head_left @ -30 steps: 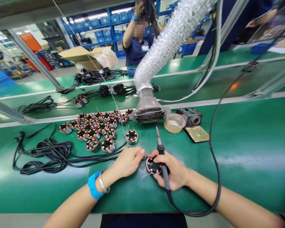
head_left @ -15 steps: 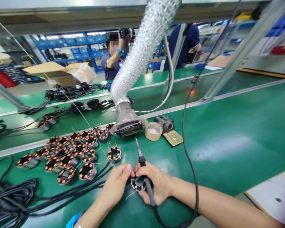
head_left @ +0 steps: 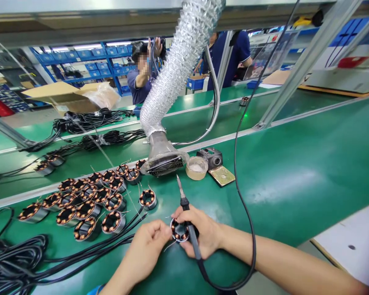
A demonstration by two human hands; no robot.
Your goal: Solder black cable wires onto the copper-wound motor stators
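So, right hand (head_left: 203,231) clamps a small silver-walled ring core with copper coils (head_left: 181,236) plus a slim grey-and-black soldering iron with a pointed metal tip (head_left: 191,230). Core sits low over the smooth green surface (head_left: 283,180); can't tell if touching. Left hand (head_left: 150,243) has thumb and fingertips together just beside the core's left edge; can't tell if anything is pinched there. Thin pale wire (head_left: 169,246) sticks out at the core's lower left. Core likely stiff and dense, wall maybe slippery, coils and wire probably fragile: best held by the outer wall. Iron looks light; handle only, tip possibly hot.
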